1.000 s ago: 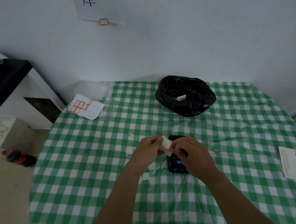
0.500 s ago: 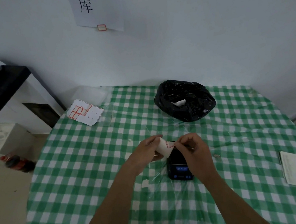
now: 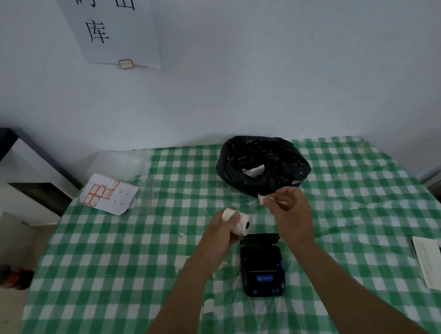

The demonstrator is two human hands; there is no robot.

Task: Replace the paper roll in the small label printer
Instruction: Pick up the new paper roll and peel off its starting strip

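My left hand (image 3: pixel 223 228) grips a white paper roll (image 3: pixel 240 222) above the table, its hollow core facing right. My right hand (image 3: pixel 290 213) is raised a little to the right of it and pinches a small white sticker with a red edge (image 3: pixel 262 198) between thumb and fingers. The small black label printer (image 3: pixel 262 269) lies on the green checked tablecloth just below both hands, with its lid hinged open at the far end.
A black plastic bag (image 3: pixel 262 165) with a scrap of paper inside sits behind the hands. A sheet of red-bordered labels (image 3: pixel 108 194) lies at the far left. A notepad with a pen (image 3: pixel 433 262) lies at the right edge. A bottle (image 3: pixel 6 276) is on the floor.
My hands have parted: the right hand peeled the small sticker off the roll and lifted it right and away. The left hand keeps the roll. The camera tilted up.
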